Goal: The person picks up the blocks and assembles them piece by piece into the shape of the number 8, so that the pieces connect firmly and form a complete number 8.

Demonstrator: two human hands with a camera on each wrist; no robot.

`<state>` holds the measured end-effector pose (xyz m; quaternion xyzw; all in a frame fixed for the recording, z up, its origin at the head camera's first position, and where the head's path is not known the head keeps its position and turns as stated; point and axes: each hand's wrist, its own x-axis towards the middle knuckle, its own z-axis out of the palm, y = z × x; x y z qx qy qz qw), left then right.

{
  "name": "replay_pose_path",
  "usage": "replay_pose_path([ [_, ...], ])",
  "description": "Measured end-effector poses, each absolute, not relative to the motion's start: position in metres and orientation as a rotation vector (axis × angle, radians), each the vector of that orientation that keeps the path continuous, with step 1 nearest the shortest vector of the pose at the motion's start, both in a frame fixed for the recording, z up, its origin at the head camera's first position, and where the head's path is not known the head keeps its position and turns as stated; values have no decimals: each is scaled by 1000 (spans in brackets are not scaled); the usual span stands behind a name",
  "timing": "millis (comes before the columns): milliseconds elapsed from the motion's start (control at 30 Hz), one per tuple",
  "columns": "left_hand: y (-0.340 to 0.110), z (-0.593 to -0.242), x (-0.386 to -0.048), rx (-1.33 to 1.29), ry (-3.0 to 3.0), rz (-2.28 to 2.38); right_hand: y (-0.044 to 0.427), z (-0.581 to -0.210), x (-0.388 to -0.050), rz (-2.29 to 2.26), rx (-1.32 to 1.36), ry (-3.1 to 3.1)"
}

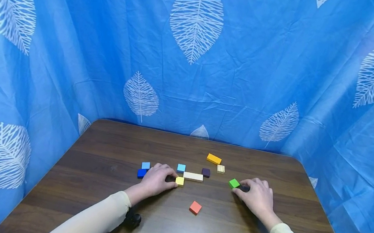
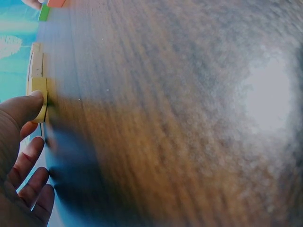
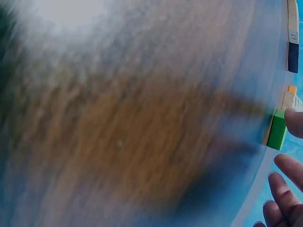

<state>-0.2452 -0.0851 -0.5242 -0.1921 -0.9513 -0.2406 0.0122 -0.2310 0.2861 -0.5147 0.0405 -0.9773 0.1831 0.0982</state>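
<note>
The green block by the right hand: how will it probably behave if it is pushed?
The green block is probably stiff, given its crisp edges. With flat faces, it would likely slide rather than roll.

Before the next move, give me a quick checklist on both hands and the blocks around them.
1. Left hand pinching yellow block: ok, thumb and forefinger are on it.
2. Right hand pinching green block: ok, thumb and forefinger are at it; firmness unclear.
3. Green block clear of table: cannot tell, no view settles it.
4. Left hand clear of dark blue block: cannot tell, the block lies right beside the hand.
5. Red block clear of both hands: ok, it lies apart, nearer the person.
6. Hands clear of each other: ok, white block and dark purple block lie between them.
</note>
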Motion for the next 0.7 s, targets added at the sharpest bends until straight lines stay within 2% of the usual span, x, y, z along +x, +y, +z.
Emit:
replay_pose_path([
  [700, -86, -521, -244, -595, -2976, -756, 284, -520, -233, 511, 89, -2897],
])
